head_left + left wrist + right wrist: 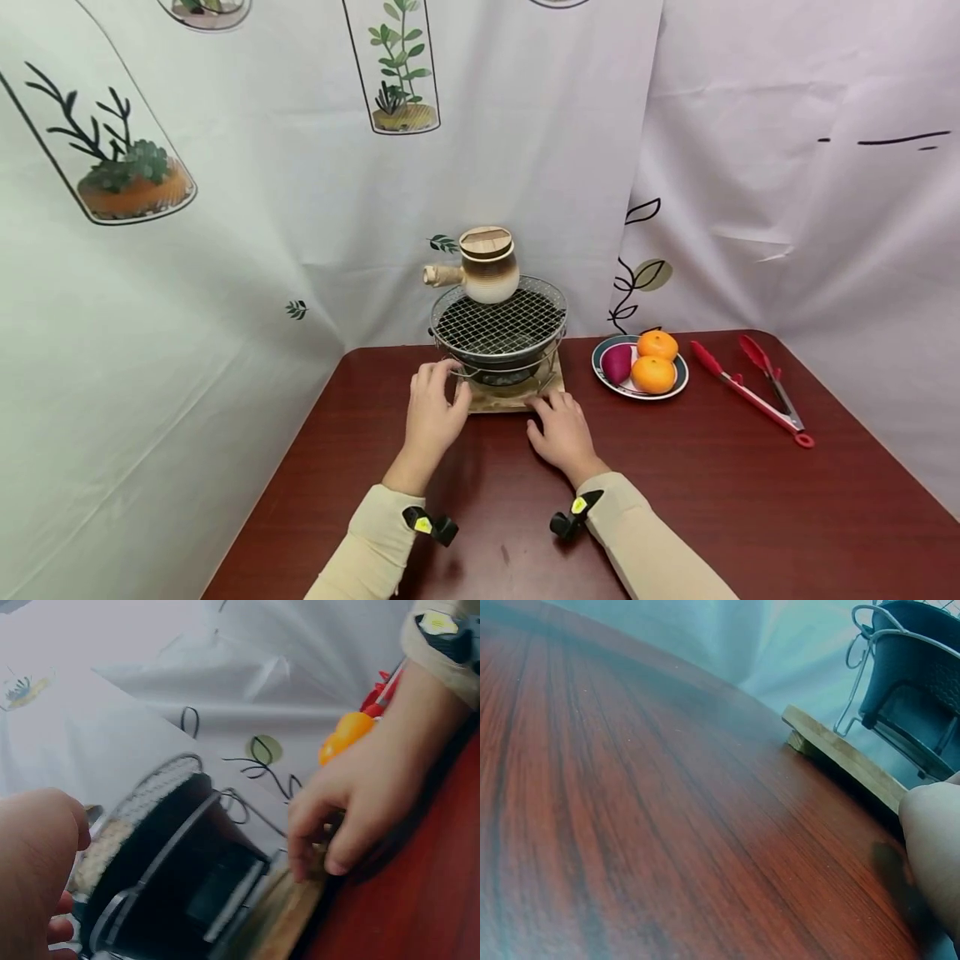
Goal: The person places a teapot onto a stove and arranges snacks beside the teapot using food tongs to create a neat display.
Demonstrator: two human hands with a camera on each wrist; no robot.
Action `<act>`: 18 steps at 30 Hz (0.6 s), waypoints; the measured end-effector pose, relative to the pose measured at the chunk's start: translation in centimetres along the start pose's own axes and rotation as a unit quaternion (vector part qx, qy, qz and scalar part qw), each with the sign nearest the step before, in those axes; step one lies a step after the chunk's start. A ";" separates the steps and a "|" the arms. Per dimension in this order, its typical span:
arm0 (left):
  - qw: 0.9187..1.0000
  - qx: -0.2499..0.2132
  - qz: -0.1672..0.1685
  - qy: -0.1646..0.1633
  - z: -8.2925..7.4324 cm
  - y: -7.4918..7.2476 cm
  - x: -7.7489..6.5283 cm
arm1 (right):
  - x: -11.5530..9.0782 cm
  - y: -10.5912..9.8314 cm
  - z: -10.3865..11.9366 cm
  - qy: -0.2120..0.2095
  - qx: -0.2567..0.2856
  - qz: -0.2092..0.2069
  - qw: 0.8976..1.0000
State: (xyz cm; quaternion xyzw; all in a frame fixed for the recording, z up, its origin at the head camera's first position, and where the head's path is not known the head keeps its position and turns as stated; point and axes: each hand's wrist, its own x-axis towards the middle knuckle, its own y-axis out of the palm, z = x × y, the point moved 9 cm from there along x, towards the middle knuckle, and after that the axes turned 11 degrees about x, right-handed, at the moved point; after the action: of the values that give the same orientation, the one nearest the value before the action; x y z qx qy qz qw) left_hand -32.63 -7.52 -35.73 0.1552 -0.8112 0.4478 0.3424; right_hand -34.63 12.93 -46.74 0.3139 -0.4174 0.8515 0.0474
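Note:
A round tabletop charcoal grill (525,361) with a wire mesh (480,327) on top stands on a wooden board (495,405). On the mesh, toward the back, sits a small clay pot (491,283) with a side handle and a wooden lid (486,242). My left hand (435,408) is at the grill's front left, fingers loosely bent and thumb apart, fingertips right by the wire frame (161,862). At the board's front right corner, my right hand (564,429) grips the edge with bent fingers and thumb, as the left wrist view shows.
Right of the grill is a plate (660,395) bearing two oranges (654,375) and a purple oval item (617,364). Red-tipped tongs (757,404) lie spread farther right on the dark red table (675,500). White printed cloth (555,167) hangs close behind.

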 end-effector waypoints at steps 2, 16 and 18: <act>1.000 0.004 -0.002 -0.001 0.1 0.6 -0.6 | 0.0 0.0 0.0 -0.001 0.004 0.002 1.000; 1.000 0.014 0.023 0.006 0.6 3.8 -2.9 | 0.0 0.0 0.0 -0.003 0.004 0.006 1.000; 0.999 0.016 0.025 0.011 0.7 4.3 -3.2 | 0.0 0.0 0.0 -0.003 0.003 0.006 1.000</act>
State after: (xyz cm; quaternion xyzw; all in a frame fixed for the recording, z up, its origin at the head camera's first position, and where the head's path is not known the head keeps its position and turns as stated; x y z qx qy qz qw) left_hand -33.02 -5.90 -40.82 0.1352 -0.8037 0.4708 0.3379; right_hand -34.63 12.93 -46.73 0.3143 -0.4167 0.8520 0.0401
